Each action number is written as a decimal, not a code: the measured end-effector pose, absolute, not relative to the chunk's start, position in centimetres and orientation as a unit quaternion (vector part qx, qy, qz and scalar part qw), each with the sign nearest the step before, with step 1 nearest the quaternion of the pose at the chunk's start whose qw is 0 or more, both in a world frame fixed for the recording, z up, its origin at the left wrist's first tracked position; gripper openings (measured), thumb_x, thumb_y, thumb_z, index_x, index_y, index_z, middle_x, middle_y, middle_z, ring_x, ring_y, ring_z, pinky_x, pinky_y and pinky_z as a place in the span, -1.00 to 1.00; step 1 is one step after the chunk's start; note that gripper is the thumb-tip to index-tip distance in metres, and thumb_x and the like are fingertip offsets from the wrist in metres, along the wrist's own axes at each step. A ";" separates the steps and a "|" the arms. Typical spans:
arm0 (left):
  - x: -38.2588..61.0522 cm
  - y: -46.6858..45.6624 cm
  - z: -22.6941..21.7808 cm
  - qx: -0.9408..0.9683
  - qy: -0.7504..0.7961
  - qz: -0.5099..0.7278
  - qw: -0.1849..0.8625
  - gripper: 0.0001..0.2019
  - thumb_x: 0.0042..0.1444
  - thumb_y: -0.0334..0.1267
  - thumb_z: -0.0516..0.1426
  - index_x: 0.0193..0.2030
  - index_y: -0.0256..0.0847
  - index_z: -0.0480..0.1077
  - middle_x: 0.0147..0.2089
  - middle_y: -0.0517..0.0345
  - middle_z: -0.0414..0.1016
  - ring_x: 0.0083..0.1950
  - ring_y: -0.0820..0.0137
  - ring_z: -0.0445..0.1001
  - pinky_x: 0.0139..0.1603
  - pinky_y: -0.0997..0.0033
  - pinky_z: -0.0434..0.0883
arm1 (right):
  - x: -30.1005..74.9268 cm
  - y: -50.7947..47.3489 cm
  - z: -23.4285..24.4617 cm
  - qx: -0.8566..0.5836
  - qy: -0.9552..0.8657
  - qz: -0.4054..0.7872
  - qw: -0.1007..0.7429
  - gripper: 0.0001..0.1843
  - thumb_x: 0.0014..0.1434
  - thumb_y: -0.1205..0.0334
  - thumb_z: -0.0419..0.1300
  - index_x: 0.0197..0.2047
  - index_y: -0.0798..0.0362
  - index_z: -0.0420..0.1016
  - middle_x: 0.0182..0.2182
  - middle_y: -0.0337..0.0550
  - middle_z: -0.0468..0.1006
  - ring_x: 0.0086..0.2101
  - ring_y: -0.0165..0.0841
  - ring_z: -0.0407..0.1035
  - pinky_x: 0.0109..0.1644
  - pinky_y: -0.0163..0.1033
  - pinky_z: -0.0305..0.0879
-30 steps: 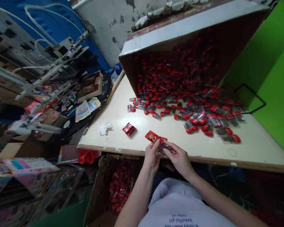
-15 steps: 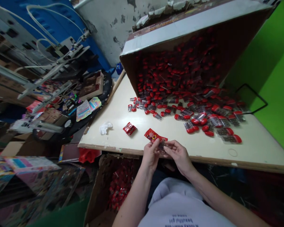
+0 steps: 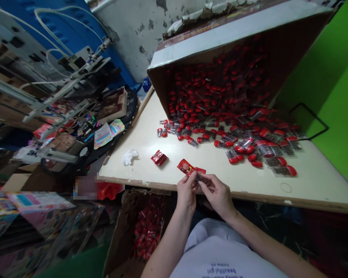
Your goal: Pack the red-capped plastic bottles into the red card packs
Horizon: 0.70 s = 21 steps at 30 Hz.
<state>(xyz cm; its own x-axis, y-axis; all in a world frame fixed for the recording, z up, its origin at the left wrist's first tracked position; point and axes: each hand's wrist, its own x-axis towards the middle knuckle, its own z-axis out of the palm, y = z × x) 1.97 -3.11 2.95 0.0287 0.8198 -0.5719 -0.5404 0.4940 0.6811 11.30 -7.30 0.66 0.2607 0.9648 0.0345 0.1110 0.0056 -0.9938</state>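
At the table's front edge my two hands meet with their fingers closed. My left hand pinches a red printed card, which sticks out up and to the left of the thumb. My right hand presses in from the other side on a small clear packet with dark contents, mostly covered by the fingers. Just beyond the fingertips lies a second red piece, partly hidden. To the left, a small stack of red printed cards rests on the table.
A large cardboard box on its side spills red-capped clear packets onto the table. Crumpled white tissue and a rubber band lie nearby. Below the edge stands a carton of red packets. Machinery occupies the left.
My right hand's fingers have closed in over the clear packet, which showed more before. The red card has shifted very slightly. Everything else on the table looks unchanged.
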 end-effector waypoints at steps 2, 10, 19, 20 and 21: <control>2.0 -3.1 2.9 0.136 0.505 0.481 0.704 -0.72 -0.27 -0.20 0.33 -0.42 -0.34 0.47 -0.50 0.17 0.45 -0.53 0.60 0.32 -0.39 0.54 0.25 | 11.4 -7.3 0.8 -0.590 -0.474 0.377 0.534 -0.73 0.12 0.18 0.14 -0.08 -0.05 0.40 -0.16 -0.13 0.53 -0.25 -0.27 0.48 -0.14 -0.15 0.46; 1.1 -3.0 2.4 0.157 0.452 0.470 0.742 -0.70 -0.16 -0.13 0.28 -0.33 -0.32 0.48 -0.32 0.03 0.52 -0.38 0.49 0.42 -0.29 0.48 0.29 | 11.7 -6.9 0.1 -0.557 -0.420 0.452 0.556 -0.75 0.11 0.14 0.15 -0.12 0.00 0.39 -0.21 -0.13 0.56 -0.28 -0.28 0.50 -0.20 -0.17 0.48; 1.3 -2.8 1.9 0.154 0.494 0.474 0.712 -0.73 -0.19 -0.15 0.30 -0.42 -0.34 0.47 -0.54 0.16 0.43 -0.54 0.59 0.31 -0.41 0.53 0.26 | 11.4 -6.9 0.4 -0.572 -0.433 0.422 0.554 -0.73 0.10 0.15 0.17 -0.11 -0.01 0.41 -0.19 -0.12 0.55 -0.26 -0.28 0.49 -0.15 -0.16 0.47; 1.2 -2.8 1.9 0.156 0.490 0.470 0.717 -0.71 -0.19 -0.15 0.30 -0.39 -0.34 0.48 -0.49 0.13 0.46 -0.51 0.57 0.34 -0.39 0.52 0.27 | 11.4 -6.8 0.3 -0.556 -0.405 0.459 0.562 -0.73 0.09 0.13 0.18 -0.13 0.00 0.41 -0.21 -0.12 0.56 -0.27 -0.27 0.50 -0.18 -0.16 0.48; 1.1 -2.8 1.9 0.159 0.484 0.467 0.723 -0.70 -0.18 -0.14 0.30 -0.36 -0.34 0.49 -0.45 0.10 0.48 -0.48 0.55 0.36 -0.38 0.51 0.28 | 11.4 -6.6 0.3 -0.540 -0.376 0.495 0.567 -0.73 0.08 0.11 0.20 -0.15 0.02 0.40 -0.22 -0.12 0.57 -0.28 -0.27 0.50 -0.21 -0.16 0.49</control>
